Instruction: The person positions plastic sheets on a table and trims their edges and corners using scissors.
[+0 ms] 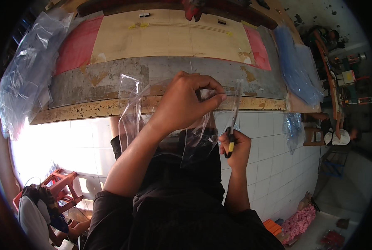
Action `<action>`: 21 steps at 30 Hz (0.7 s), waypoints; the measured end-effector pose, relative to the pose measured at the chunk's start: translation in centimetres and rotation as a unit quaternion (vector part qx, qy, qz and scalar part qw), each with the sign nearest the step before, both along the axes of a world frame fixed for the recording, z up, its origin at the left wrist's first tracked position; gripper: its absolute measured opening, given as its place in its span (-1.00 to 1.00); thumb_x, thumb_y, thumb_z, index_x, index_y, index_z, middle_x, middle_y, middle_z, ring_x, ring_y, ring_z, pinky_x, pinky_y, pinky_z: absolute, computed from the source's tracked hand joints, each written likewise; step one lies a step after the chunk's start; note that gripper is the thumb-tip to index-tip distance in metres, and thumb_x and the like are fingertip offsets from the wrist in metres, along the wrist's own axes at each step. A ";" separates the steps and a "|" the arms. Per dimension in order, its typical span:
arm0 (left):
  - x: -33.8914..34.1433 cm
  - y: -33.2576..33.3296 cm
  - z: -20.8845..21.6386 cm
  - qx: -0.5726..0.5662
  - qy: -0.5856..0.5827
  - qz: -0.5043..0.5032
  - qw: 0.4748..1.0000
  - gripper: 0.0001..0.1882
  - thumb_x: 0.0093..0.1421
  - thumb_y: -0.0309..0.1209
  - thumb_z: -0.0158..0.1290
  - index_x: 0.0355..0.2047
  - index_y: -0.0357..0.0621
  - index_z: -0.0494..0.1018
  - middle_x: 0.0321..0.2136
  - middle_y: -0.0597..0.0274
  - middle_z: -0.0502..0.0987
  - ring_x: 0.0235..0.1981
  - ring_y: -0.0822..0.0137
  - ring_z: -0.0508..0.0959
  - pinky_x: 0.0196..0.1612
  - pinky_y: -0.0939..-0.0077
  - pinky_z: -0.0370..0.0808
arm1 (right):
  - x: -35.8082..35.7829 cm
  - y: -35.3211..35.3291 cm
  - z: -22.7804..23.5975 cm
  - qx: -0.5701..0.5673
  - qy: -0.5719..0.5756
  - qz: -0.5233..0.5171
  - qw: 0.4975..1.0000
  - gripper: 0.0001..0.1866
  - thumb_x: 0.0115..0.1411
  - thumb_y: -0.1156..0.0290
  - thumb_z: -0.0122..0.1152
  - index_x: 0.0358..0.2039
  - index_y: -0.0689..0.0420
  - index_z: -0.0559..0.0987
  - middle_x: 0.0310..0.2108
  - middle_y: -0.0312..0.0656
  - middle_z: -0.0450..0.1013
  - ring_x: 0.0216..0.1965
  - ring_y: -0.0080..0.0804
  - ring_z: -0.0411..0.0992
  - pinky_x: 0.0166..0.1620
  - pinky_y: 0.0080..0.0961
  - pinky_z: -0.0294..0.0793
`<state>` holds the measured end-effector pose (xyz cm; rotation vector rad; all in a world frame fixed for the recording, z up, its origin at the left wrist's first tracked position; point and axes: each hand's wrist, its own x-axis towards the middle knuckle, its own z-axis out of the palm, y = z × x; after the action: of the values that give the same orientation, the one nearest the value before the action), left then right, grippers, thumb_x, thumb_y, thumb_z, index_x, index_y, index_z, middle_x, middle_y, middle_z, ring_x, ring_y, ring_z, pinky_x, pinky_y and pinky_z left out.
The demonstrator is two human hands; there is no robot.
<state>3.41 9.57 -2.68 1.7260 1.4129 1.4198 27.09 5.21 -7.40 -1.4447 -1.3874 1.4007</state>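
Note:
My left hand (188, 100) is closed in a pinch on a clear plastic sheet (129, 104), just in front of the worktable's near edge. The sheet is folded and see-through; parts of it hang below that hand and toward my lap. To the right, my right hand (237, 151) grips a pair of scissors (231, 141) with black and yellow handles. Their blades point up and away from me, close to the sheet's right side. Whether the blades touch the plastic, I cannot tell.
A worn grey worktable (161, 68) carries a tan board (173, 39) with pink ends. Clear plastic lies piled at left (31, 71), and bluish plastic sheets (296, 66) at right. A red stool (63, 187) is lower left. Another person (340, 135) sits far right.

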 end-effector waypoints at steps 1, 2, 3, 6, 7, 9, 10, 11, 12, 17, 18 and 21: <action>0.0 0.0 0.0 0.001 0.000 -0.001 1.000 -0.82 0.16 -0.30 0.36 -0.39 -0.15 0.70 -0.57 0.21 0.64 -0.63 0.30 0.56 -0.13 0.42 0.49 | 0.2 0.2 0.1 0.015 0.005 -0.012 1.000 -0.70 0.14 0.32 0.63 -0.41 0.19 0.61 -0.58 -0.41 0.46 -0.59 -0.69 0.36 -0.52 -0.65 0.23; 0.0 0.0 0.1 -0.005 -0.007 -0.004 1.000 -0.82 0.16 -0.29 0.36 -0.38 -0.15 0.70 -0.56 0.20 0.64 -0.62 0.29 0.56 -0.10 0.41 0.49 | 0.3 0.3 0.2 0.030 0.011 -0.023 0.999 -0.67 0.10 0.29 0.66 -0.37 0.19 0.62 -0.56 -0.41 0.47 -0.55 -0.68 0.38 -0.50 -0.63 0.24; 0.0 0.0 0.1 -0.010 -0.014 -0.007 1.000 -0.82 0.16 -0.29 0.35 -0.38 -0.14 0.70 -0.56 0.20 0.65 -0.62 0.29 0.56 -0.08 0.41 0.48 | 0.3 0.5 0.1 0.031 0.010 -0.024 0.999 -0.67 0.10 0.29 0.66 -0.37 0.19 0.62 -0.56 -0.41 0.47 -0.55 -0.68 0.38 -0.50 -0.63 0.24; 0.0 0.0 -0.1 -0.028 -0.050 -0.018 0.998 -0.81 0.16 -0.26 0.36 -0.38 -0.12 0.70 -0.55 0.20 0.65 -0.61 0.28 0.55 0.00 0.40 0.44 | 0.2 0.7 0.0 0.154 -0.107 -0.019 0.982 -0.54 0.00 0.17 0.72 -0.33 0.18 0.60 -0.52 -0.39 0.45 -0.49 -0.65 0.38 -0.44 -0.57 0.31; -0.1 -0.1 -0.1 -0.027 -0.050 -0.018 0.998 -0.81 0.16 -0.26 0.36 -0.38 -0.12 0.70 -0.55 0.20 0.65 -0.61 0.28 0.55 0.00 0.40 0.44 | 0.0 0.6 0.5 0.179 -0.183 -0.010 0.967 -0.48 -0.04 0.11 0.73 -0.33 0.17 0.58 -0.52 -0.38 0.43 -0.47 -0.62 0.37 -0.42 -0.54 0.34; -0.3 -0.2 0.0 -0.057 -0.010 -0.026 0.998 -0.80 0.16 -0.29 0.37 -0.30 -0.13 0.73 -0.43 0.26 0.71 -0.46 0.39 0.56 -0.05 0.44 0.39 | -0.5 0.4 0.9 0.203 -0.258 -0.002 0.944 -0.43 -0.08 0.05 0.75 -0.33 0.16 0.56 -0.51 -0.37 0.41 -0.46 -0.59 0.36 -0.39 -0.51 0.36; -0.3 -0.2 0.1 -0.056 -0.010 -0.027 0.998 -0.80 0.16 -0.29 0.37 -0.30 -0.13 0.73 -0.43 0.26 0.71 -0.46 0.39 0.56 -0.05 0.44 0.39 | -0.8 0.2 0.9 0.216 -0.269 -0.011 0.938 -0.42 -0.08 0.04 0.75 -0.35 0.16 0.55 -0.53 -0.36 0.39 -0.49 -0.57 0.33 -0.40 -0.49 0.36; -0.3 -0.1 0.1 -0.058 -0.011 -0.029 0.998 -0.80 0.16 -0.29 0.38 -0.29 -0.13 0.73 -0.43 0.27 0.71 -0.45 0.40 0.55 -0.06 0.44 0.39 | -0.9 0.1 1.0 0.229 -0.281 -0.019 0.932 -0.41 -0.09 0.02 0.75 -0.38 0.16 0.53 -0.55 -0.36 0.37 -0.52 -0.54 0.30 -0.41 -0.48 0.36; -0.3 -0.1 0.1 -0.059 -0.012 -0.031 0.998 -0.80 0.16 -0.29 0.38 -0.29 -0.13 0.73 -0.43 0.28 0.72 -0.44 0.42 0.55 -0.07 0.45 0.40 | -1.0 0.1 1.1 0.230 -0.281 -0.020 0.932 -0.41 -0.09 0.02 0.75 -0.38 0.16 0.53 -0.55 -0.36 0.37 -0.52 -0.54 0.30 -0.41 -0.48 0.36; -0.4 -0.3 0.7 -0.094 -0.078 -0.048 0.991 -0.79 0.17 -0.27 0.38 -0.29 -0.13 0.73 -0.43 0.30 0.71 -0.44 0.45 0.51 -0.16 0.46 0.41 | -1.7 0.0 1.3 0.198 -0.259 -0.040 0.945 -0.53 -0.02 0.17 0.73 -0.40 0.15 0.56 -0.55 -0.39 0.45 -0.48 -0.58 0.37 -0.34 -0.54 0.36; -0.4 -0.3 0.7 -0.099 -0.075 -0.047 0.991 -0.79 0.17 -0.27 0.38 -0.29 -0.12 0.73 -0.44 0.30 0.70 -0.44 0.45 0.50 -0.19 0.47 0.41 | -1.7 -0.1 1.2 0.198 -0.259 -0.041 0.945 -0.53 -0.02 0.17 0.73 -0.40 0.15 0.56 -0.55 -0.39 0.45 -0.48 -0.58 0.37 -0.34 -0.54 0.36; -0.5 -0.3 0.6 -0.094 -0.062 -0.046 0.993 -0.79 0.17 -0.27 0.38 -0.29 -0.12 0.73 -0.45 0.32 0.69 -0.45 0.46 0.49 -0.23 0.48 0.41 | -1.7 -0.1 1.0 0.201 -0.246 -0.049 0.947 -0.53 -0.01 0.16 0.73 -0.42 0.16 0.56 -0.56 -0.38 0.46 -0.49 -0.57 0.38 -0.33 -0.54 0.38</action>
<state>2.91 9.30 -2.04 1.5371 1.3360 1.2790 25.43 5.08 -6.39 -1.6108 -1.7530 0.6506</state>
